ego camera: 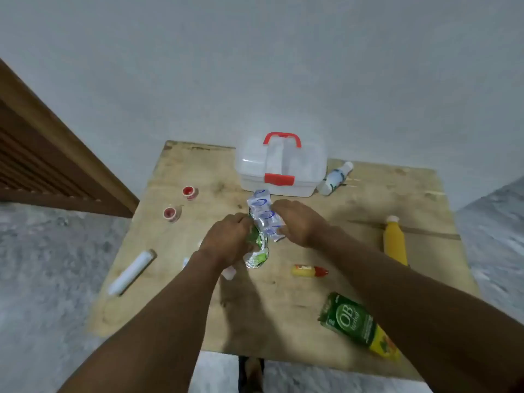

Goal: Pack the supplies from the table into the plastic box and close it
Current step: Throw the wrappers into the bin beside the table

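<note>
Left hand (pixel 226 242) closed around green foil sachets (pixel 256 252); right hand (pixel 297 222) pinching a strip of blue-printed sachets (pixel 265 215). Both held together above the surface (pixel 198 171), probably to gather them into one bundle for a single transfer. Plastic box (pixel 279 168) just beyond the hands, lid shut, red latch facing them, so it needs opening first. Still loose: white tube (pixel 131 272) to the left, green carton (pixel 357 324) nearer on the right.
</note>
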The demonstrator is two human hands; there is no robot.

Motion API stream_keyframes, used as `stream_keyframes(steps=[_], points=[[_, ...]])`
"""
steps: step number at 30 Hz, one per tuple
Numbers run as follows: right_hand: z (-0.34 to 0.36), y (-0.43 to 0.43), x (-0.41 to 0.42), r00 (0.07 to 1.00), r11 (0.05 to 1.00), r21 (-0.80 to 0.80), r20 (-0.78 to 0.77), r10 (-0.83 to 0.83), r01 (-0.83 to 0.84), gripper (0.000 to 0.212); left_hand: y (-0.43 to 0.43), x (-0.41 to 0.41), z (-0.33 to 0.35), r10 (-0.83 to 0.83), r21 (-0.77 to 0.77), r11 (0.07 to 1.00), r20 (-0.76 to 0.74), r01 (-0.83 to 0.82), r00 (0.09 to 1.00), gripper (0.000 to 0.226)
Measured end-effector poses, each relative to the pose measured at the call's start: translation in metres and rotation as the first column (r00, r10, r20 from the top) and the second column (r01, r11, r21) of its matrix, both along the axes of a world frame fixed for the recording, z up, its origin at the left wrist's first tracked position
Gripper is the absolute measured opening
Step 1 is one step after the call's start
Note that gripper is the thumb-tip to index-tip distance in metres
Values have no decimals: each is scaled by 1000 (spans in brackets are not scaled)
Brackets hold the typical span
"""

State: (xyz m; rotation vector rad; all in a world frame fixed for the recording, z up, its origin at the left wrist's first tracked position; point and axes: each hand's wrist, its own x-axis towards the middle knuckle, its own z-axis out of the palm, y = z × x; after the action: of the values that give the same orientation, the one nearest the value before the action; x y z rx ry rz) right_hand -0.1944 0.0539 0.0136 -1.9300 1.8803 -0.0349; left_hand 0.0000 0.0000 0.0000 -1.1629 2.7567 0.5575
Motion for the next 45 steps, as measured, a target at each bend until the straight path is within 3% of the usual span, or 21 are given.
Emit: stream_keyframes(steps=[3,6,10,16,23,30,34,38,45], points=[[-13,-14,1,997,996,-83,58,51,-46,64,-16,-2,-12,-65,-26,997,28,66,997,61],[-25,-22,1,993,981,-152,-31,114,-117,67,-24,0,-18,-93,-50,994,27,95,995,69],[-29,-31,0,984,978,-145,-113,138,-153,46,-28,1,-15,-91,-75,993,8,91,996,53],[-26,-13,-1,994,983,-178,-105,13,-31,12,-24,-2,-9,-134,-160,979,-16,130,991,26],[14,27,-18,984,968,-196,-56,-171,157,25,-7,-19,38,-132,-171,980,-179,101,975,24],[81,131,-72,943,913,-273,-52,-330,305,14,70,-78,110,-233,-291,946,-315,140,920,17],[110,231,-114,890,854,-305,-43,-453,420,10,149,-135,140,-358,-355,907,-363,228,860,14],[126,329,-155,815,793,-318,-92,-572,520,3,218,-194,146,-458,-338,876,-356,345,814,18],[122,446,-215,698,699,-234,-102,-709,676,16,308,-286,136,-579,-286,813,-309,506,755,19]])
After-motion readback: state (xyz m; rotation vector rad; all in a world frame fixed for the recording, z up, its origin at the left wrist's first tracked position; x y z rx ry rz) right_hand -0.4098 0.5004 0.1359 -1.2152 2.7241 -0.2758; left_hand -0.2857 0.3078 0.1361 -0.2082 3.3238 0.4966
